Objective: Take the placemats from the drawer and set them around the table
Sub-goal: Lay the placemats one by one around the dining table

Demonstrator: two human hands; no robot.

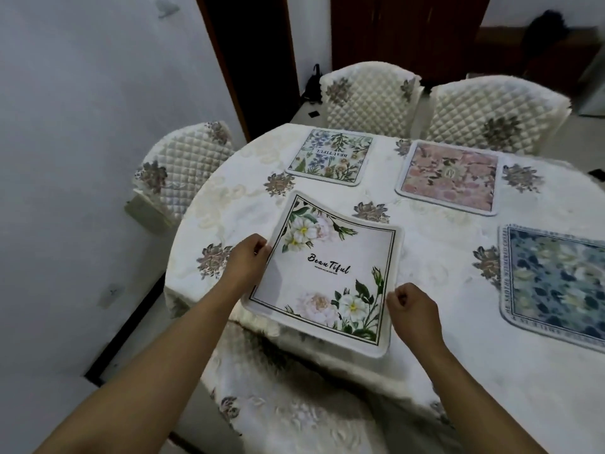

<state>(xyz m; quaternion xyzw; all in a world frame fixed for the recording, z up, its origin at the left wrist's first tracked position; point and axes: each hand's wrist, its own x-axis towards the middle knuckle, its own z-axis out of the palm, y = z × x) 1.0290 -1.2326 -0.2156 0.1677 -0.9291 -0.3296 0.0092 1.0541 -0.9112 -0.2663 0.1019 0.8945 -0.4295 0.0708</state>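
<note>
A: White placemat [322,273]?
B: I see it at the near edge of the worktop [442,322]: "Beautiful" lettering, white blooms, far edge curling up.
A: Others?
B: Lying flat: botanical placemat [330,157] and pink placemat [448,176] far side, blue placemat [556,283] right.

One view only, head-worn, wide-angle. It looked forward and steeply down from the near left edge of the cloth-covered table [442,257], facing across it. Close range: both forearms [147,371] ran in from the bottom corners to the left hand [247,257] and right hand [414,308], white floral placemat [324,273] at frame centre. Far end took in three quilted chairs [370,93] and a dark doorway [255,60]; white wall [82,126] filled the left side.
</note>
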